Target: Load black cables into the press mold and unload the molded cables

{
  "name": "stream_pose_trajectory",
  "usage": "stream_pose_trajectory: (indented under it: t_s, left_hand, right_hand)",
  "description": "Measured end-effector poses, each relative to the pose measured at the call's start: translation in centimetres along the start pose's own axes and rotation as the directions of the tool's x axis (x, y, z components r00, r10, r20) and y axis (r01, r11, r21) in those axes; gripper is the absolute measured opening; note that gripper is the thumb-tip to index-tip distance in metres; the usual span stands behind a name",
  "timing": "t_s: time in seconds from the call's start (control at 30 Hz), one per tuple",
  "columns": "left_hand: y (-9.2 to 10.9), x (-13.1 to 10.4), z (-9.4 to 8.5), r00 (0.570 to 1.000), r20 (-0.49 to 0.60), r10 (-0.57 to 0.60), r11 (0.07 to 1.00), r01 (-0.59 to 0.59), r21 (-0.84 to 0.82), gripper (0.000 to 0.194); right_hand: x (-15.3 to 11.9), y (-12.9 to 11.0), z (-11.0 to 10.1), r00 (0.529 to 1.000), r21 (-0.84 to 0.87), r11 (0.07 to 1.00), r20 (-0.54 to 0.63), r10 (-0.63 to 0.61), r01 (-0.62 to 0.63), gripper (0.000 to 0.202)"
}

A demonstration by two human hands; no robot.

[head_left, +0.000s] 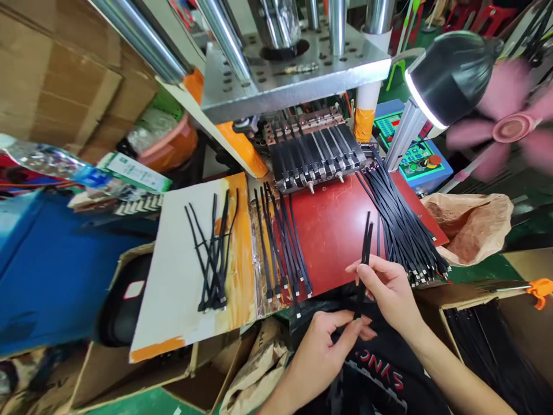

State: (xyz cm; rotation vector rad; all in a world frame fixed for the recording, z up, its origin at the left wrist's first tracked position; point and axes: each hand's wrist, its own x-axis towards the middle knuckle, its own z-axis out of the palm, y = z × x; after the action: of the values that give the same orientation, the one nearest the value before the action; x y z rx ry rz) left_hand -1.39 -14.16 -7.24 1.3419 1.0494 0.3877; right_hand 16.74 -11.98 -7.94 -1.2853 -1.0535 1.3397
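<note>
A few flat black cables (366,245) stand nearly upright in front of me, pinched between thumb and fingers of my right hand (386,288). Just below, my left hand (330,351) is closed on their lower end, which its fingers partly hide. Left of my hands, several cables with metal plug ends (283,253) lie side by side on the board edge. A crossed bunch of black cables (213,253) rests on the white board (170,265). To the right a large pile of cables (401,219) fans over the red plate (332,230).
Behind the red plate is a press with a steel platen (298,80) above a fixture (317,153) holding several cables. A lamp (453,75), control box (415,144) and spinning pink fan (514,127) are at right. Below right, a carton (449,300) contains black strips.
</note>
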Motion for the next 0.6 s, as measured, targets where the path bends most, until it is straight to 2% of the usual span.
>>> stream_pose_trajectory:
  t_s: [0.07,0.17,0.27,0.4,0.47,0.6]
  left_hand:
    - [0.9,0.8,-1.0,0.989,-0.112,0.099,0.993,-0.092,0.068,0.033]
    - [3.3,2.4,-2.9,0.912,-0.265,0.315,0.948,-0.286,0.142,0.042]
    - [5.7,3.8,-4.5,0.864,-0.232,0.447,0.892,-0.411,0.187,0.022]
    - [7.0,4.5,-5.0,0.889,-0.171,0.425,0.903,-0.404,0.145,0.021]
    - [6.8,4.4,-4.9,0.905,-0.175,0.387,0.922,-0.374,0.101,0.019]
    - [6.3,4.4,-4.7,0.923,-0.194,0.332,0.938,-0.344,-0.031,0.018]
  right_hand:
    - [0.0,0.1,0.9,0.996,-0.071,0.994,0.007,-0.085,0.085,0.039]
    - [-0.7,0.6,1.0,0.981,-0.151,0.971,0.093,-0.173,0.185,0.035]
    - [-1.2,1.3,0.6,0.966,-0.197,0.95,0.148,-0.214,0.241,0.034]
    - [-1.4,1.6,0.2,0.964,-0.286,0.921,0.09,-0.248,0.264,0.028]
    - [-1.2,1.5,0.0,0.958,-0.319,0.904,0.065,-0.278,0.284,0.025]
    - [-0.7,0.9,-0.4,0.935,-0.339,0.872,0.099,-0.34,0.353,0.021]
